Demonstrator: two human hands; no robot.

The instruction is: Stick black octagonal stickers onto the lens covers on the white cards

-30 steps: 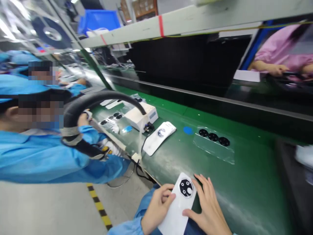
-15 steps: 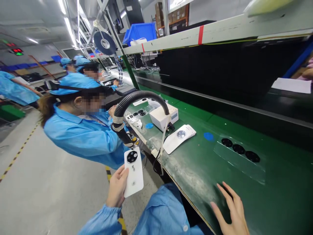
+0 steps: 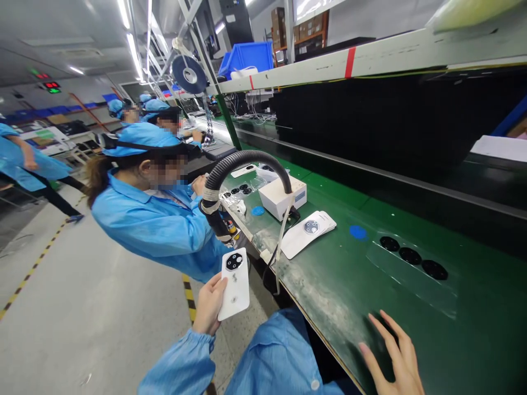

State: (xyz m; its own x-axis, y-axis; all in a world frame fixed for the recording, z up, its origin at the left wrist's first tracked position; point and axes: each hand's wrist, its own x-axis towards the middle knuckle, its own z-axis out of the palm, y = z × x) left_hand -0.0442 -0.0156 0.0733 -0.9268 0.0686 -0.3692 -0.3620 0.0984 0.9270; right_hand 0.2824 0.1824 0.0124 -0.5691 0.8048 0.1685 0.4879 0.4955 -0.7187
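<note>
My left hand [image 3: 211, 304] grips a white phone back cover [image 3: 235, 291] by its left side, off the bench's near edge. A round black camera plate sits at the cover's top, and small dark marks run below it. Over the green bench [image 3: 313, 274], my right hand [image 3: 397, 351] is spread with nothing in it; whether it touches the surface I cannot tell. Beyond it lies a clear film strip [image 3: 395, 269] carrying black camera discs [image 3: 410, 255]. More white covers [image 3: 302, 237] are fanned out on the bench, near a blue round sticker [image 3: 358, 232].
A black ribbed hose [image 3: 245, 159] arches over the bench edge beside a white box [image 3: 280, 197] with a cable. One co-worker [image 3: 152, 214] in blue sits close on the left. Above the bench runs a white shelf [image 3: 308, 66] holding a blue bin [image 3: 251, 57].
The view has turned slightly left, so the scene sits further right. My left hand still holds the cover, which is tilted a little more. My right hand stays spread over the bench.
</note>
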